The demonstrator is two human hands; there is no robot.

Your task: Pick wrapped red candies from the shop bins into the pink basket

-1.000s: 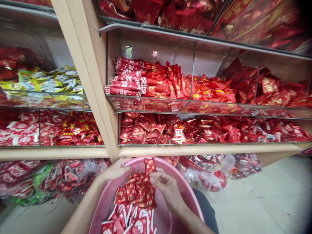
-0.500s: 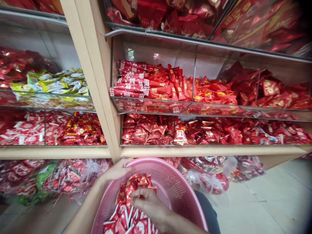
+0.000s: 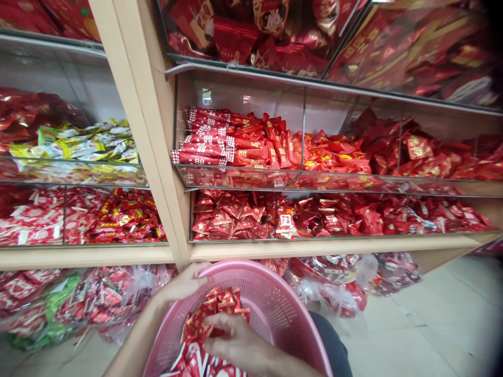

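Note:
At the bottom centre stands a pink plastic basket [image 3: 288, 301] with mesh walls. My left hand [image 3: 184, 284] grips its rim on the upper left, the thumb side hidden. Inside lie small red wrapped candies with gold print [image 3: 196, 320], and nearer to me red and white candy packets [image 3: 194, 361]. My right hand [image 3: 236, 340] reaches into the basket over both kinds. Its fingers and thumb are bent around a red candy packet at the pile's edge, and the fingertips are partly hidden.
Glass-fronted shelf bins [image 3: 236, 214] full of red candy packets rise right behind the basket. A wooden post [image 3: 137, 104] divides the shelves. Clear plastic bags of packets [image 3: 334, 285] lie on the tiled floor [image 3: 432, 319] below. My dark-clothed knee [image 3: 330, 340] is beside the basket.
The view has shifted slightly, so the shelves sit a little lower and further left. My right hand has moved slightly down and left within the basket; my left hand stays on the rim.

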